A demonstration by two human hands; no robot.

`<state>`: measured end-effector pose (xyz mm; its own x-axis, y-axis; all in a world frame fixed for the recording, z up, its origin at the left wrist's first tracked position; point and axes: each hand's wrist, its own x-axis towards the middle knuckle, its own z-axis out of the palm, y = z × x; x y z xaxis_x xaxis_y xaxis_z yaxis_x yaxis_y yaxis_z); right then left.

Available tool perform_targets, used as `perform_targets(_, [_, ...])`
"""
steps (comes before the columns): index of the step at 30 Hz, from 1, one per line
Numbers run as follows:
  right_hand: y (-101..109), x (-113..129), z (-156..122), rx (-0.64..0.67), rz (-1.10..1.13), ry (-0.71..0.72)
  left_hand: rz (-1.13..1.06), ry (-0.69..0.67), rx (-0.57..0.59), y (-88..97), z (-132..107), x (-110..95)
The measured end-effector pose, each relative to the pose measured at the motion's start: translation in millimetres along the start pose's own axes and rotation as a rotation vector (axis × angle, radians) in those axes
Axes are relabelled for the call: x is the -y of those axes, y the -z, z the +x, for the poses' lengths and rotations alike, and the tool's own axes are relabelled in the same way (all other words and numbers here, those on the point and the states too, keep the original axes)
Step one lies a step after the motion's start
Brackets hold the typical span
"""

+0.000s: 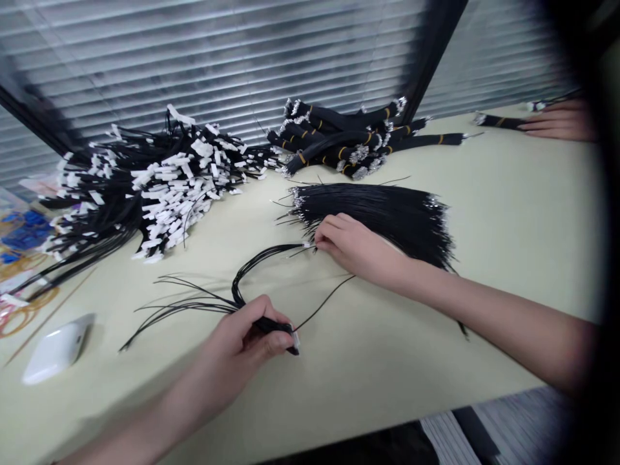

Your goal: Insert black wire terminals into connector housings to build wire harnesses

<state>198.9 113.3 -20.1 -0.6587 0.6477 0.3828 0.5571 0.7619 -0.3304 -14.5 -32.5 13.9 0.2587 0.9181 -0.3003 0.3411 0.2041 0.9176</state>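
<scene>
My left hand (245, 339) grips a small bunch of thin black wires (213, 300) near the front of the pale table; the wires fan out to the left and loop up toward my right hand. My right hand (351, 245) rests at the near edge of a loose pile of black wires with metal tips (387, 210), its fingertips pinching wire ends at the loop's far end. One single wire (324, 303) trails between the two hands.
A big heap of black wires with white tags (145, 177) lies at the back left. Banded black wire bundles (349, 139) lie at the back centre. A white mouse (55, 349) and rubber bands (22, 310) sit at the left. Another person's hand (557, 119) rests far right.
</scene>
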Motion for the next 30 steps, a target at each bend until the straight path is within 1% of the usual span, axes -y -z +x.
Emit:
perform_targets(3, [8, 1, -1, -0.061, 0.012, -0.067, -0.034, -0.002, 0.002, 0.5, 0, 0])
perform_targets(5, [20, 6, -3, -0.109, 0.036, -0.114, -0.063, -0.002, -0.001, 0.9, -1, 1])
perform_targets(7, [34, 17, -6, -0.143, 0.099, -0.135, -0.084, -0.001, -0.008, 1.3, 0, 1])
perform_targets(10, [53, 42, -11, -0.155, 0.294, -0.093, -0.096, -0.012, -0.011, 1.7, 0, 1])
perform_targets(12, [58, 57, -14, -0.110, 0.392, 0.013, -0.107, -0.023, -0.012, 1.9, 0, 1])
perform_targets(14, [57, 66, -18, -0.052, 0.394, 0.151, -0.102, -0.024, -0.012, 2.1, 0, 1])
perform_targets(16, [52, 70, -21, -0.031, 0.332, 0.266, -0.073, -0.017, -0.015, 2.5, 0, 2])
perform_targets(20, [38, 70, -26, -0.070, 0.159, 0.379, -0.034, -0.022, -0.019, 3.7, 0, 5])
perform_targets(23, [35, 71, -30, -0.094, 0.058, 0.424, -0.031, -0.041, 0.005, 4.6, 1, 8])
perform_targets(27, [38, 73, -33, -0.103, 0.018, 0.403, -0.039, -0.045, 0.006, 5.1, 2, 9])
perform_targets(30, [41, 73, -34, -0.088, -0.009, 0.415, -0.037, -0.052, 0.001, 4.5, 2, 8])
